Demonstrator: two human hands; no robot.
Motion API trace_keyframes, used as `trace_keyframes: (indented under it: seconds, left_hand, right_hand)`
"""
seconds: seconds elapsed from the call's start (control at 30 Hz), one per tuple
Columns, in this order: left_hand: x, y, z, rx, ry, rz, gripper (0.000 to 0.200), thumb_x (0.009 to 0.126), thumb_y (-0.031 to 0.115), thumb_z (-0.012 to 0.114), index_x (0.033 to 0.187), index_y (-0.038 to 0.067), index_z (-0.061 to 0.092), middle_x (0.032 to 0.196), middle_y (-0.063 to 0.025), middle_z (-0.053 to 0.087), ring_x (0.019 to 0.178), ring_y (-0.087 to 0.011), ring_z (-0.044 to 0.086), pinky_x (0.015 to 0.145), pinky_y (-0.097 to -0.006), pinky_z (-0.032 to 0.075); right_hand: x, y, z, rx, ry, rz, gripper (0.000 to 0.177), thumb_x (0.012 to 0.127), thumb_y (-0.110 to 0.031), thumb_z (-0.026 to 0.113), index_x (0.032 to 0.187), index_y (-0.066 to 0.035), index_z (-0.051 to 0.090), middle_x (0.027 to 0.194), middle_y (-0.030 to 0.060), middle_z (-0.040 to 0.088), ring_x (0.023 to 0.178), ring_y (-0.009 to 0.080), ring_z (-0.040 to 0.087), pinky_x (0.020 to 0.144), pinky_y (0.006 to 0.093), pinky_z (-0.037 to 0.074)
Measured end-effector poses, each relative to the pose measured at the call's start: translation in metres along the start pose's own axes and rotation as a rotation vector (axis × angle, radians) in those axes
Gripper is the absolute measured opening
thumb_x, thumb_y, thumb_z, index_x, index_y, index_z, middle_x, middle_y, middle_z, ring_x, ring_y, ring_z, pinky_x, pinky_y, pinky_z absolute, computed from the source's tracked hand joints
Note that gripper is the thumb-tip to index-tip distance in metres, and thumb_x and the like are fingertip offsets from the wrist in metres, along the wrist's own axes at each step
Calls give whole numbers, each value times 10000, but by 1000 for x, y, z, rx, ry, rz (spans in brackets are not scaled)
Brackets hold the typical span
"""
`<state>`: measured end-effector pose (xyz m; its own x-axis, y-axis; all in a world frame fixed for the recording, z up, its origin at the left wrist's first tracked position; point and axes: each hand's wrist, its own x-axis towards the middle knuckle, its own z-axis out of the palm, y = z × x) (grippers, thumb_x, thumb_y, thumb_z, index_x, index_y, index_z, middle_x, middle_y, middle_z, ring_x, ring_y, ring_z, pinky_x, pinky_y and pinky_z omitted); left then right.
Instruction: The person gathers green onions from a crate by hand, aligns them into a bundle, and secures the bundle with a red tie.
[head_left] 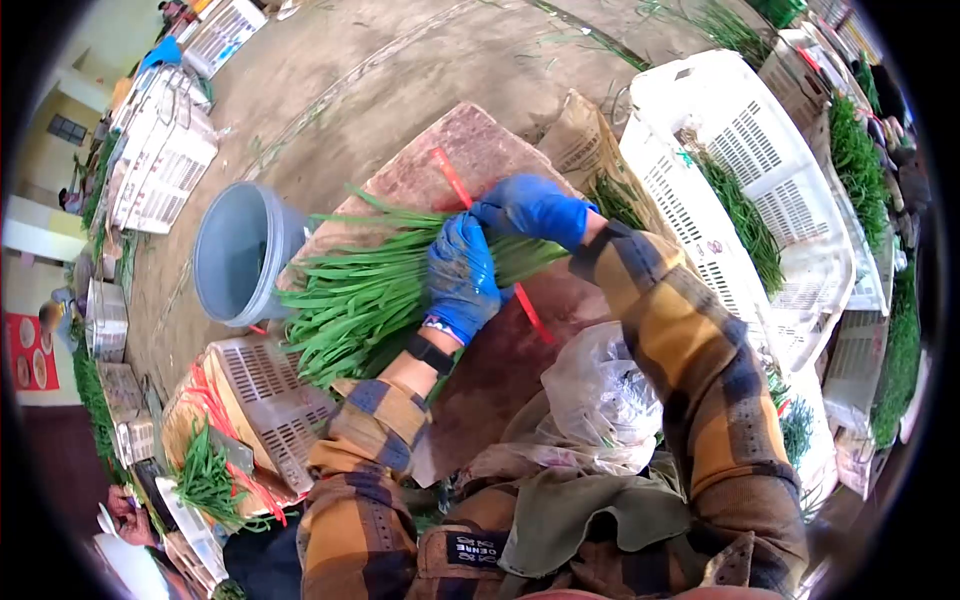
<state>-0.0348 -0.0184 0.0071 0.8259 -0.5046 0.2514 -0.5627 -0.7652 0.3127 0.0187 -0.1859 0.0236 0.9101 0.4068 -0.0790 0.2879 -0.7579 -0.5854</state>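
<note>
Green leaf bunch [350, 290] lies across the reddish bench [470, 140] at centre frame, over a red strip [450, 180]. We see our gloved left hand [462, 275] clamped around it and our right hand [530, 208] closed over it just beside. A grey bucket [240, 255] stands to the left.

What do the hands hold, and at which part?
A bundle of chives: left hand wraps its middle, right hand grips nearer the stem end, by the red strap.

A produce-packing yard on a bare concrete floor [400, 60]. White plastic crates [740, 150] hold cut green leaves [745, 220]. A grey bucket [240, 255] and more stacked crates [160, 150] stand around.
</note>
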Motion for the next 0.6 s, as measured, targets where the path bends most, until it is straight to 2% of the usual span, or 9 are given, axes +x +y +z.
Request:
trace_keyframes:
  seconds: [0.03,0.17,0.27,0.3,0.4,0.43,0.47,0.53,0.6]
  left_hand:
    - [0,4,-2,1,83,36,994,489,389,820,1266,-10,346,1184,-195,450,1108,-389,433,984,-483,314]
    - [0,11,-12,245,72,100,913,511,385,814,1228,1,398,1205,-185,452,1176,-389,407,1071,-478,220]
    - [15,-2,-10,97,-252,99,867,517,379,818,1204,17,433,1156,-171,501,1132,-357,455,1033,-467,287]
    - [18,-1,-16,96,-318,69,839,513,373,824,1189,34,459,1085,-169,545,1052,-342,514,952,-449,382]
    - [24,-3,-17,33,-366,28,819,507,365,828,1166,38,468,1043,-178,560,977,-358,548,850,-439,446]
    - [19,-12,-7,49,-249,97,797,508,370,830,1146,56,471,1035,-171,560,954,-357,560,830,-440,455]
    - [18,-12,-7,64,-272,86,783,515,380,830,1131,54,473,1019,-167,564,943,-346,567,828,-437,453]
    - [23,-8,-13,101,-319,76,757,528,399,829,1099,49,477,987,-158,574,921,-326,580,824,-429,450]
    - [22,-7,-16,105,-313,70,780,522,407,827,1122,64,465,991,-157,574,935,-329,579,819,-435,453]
  right_hand:
    - [-2,0,5,-68,15,20,436,873,-454,439,859,-95,687,840,180,649,793,383,614,730,458,479]
    - [-15,7,17,116,79,-10,473,913,-452,398,850,-78,680,824,187,642,780,381,613,711,456,477]
    - [-12,13,13,179,86,-63,478,917,-445,400,824,-63,673,811,200,635,765,393,605,691,447,475]
    - [-7,13,6,141,-70,12,476,919,-471,440,998,-55,657,918,200,647,847,370,619,762,429,481]
    - [-23,7,-11,252,447,-128,364,896,-372,495,918,-43,648,822,218,630,746,407,596,671,459,474]
    - [-39,-5,-29,176,572,-114,302,875,-320,535,960,-49,638,860,195,641,752,395,597,669,453,486]
    - [-51,-9,-36,64,663,-197,258,845,-290,559,946,-67,639,853,166,637,762,366,603,651,436,499]
    - [-95,-20,-39,-83,501,-361,219,795,-245,604,936,-81,634,824,141,619,770,327,614,640,411,502]
    - [-121,-14,0,-165,141,-376,219,753,-201,643,945,-99,617,780,115,608,739,316,616,633,399,501]
